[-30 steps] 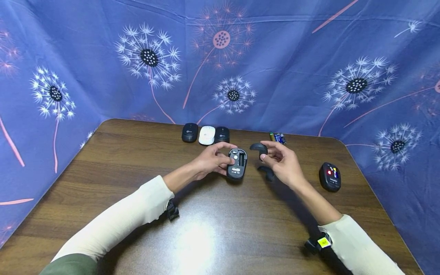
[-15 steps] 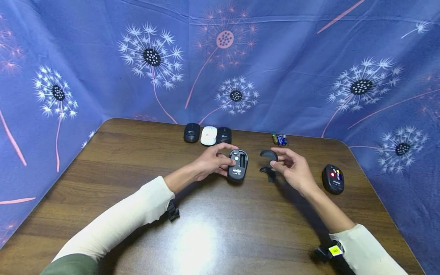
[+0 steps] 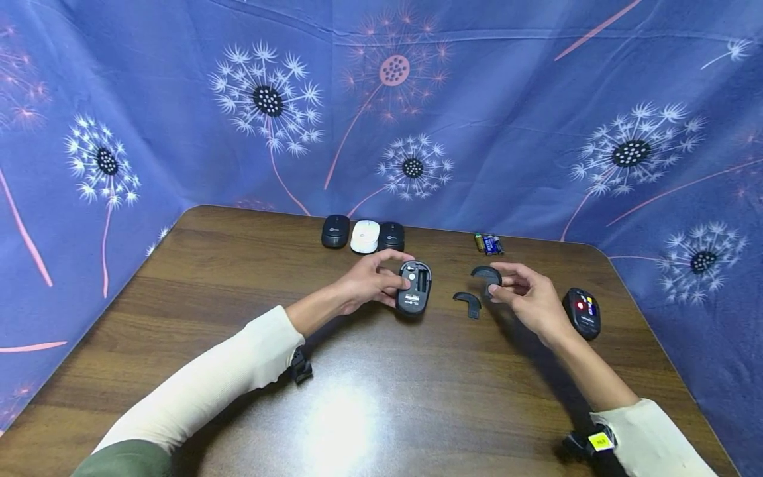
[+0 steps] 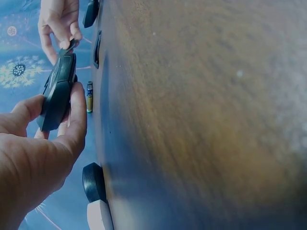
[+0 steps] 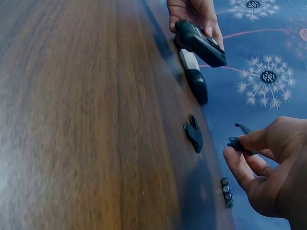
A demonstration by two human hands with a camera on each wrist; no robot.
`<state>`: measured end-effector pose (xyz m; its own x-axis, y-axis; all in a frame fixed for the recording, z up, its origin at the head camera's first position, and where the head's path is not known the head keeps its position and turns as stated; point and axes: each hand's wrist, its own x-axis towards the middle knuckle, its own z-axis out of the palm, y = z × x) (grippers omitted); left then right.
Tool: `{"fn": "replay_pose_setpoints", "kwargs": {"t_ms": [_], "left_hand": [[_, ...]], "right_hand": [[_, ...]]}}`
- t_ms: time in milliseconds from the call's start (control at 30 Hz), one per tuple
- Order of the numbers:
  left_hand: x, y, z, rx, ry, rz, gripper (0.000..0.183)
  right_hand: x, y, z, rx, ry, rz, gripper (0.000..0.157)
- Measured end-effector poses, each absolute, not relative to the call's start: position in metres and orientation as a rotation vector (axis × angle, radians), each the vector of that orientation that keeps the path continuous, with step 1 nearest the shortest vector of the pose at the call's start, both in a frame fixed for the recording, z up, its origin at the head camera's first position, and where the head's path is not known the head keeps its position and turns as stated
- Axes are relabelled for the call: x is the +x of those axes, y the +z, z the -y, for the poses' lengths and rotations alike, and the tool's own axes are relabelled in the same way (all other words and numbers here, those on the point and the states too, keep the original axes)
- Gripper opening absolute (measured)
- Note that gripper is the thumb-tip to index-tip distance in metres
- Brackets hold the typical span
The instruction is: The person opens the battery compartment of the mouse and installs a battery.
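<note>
Right hand (image 3: 527, 299), pinching a curved cover (image 3: 490, 272), has moved farther from the mouse (image 3: 412, 299), which the left hand (image 3: 371, 283) grips, battery slot (image 3: 423, 279) exposed; second cover (image 3: 469, 300) lies between.

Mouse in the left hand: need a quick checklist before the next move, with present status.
1. Mouse gripped: ok, held by the left hand, underside facing up.
2. Battery slot accessible: ok, uncovered and facing the head camera.
3. Right hand free: not ok, its fingers pinch a curved black cover.
4. Batteries at hand: ok, grouped on the table near its back edge.
5. Pinched cover belongs to this mouse: cannot tell; a similar loose cover lies on the table.
</note>
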<state>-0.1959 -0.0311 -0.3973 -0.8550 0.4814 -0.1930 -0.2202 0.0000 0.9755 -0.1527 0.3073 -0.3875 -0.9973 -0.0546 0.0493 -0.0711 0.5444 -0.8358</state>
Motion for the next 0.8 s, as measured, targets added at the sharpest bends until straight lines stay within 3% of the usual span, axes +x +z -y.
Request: {"fn": "replay_pose_setpoints", "kwargs": {"t_ms": [800], "left_hand": [[-0.194,-0.393,0.029,0.268,1.880,-1.779,0.060]], "right_hand": [[-0.157,-0.401,-0.350,-0.056,1.161,2.943,0.054]]}}
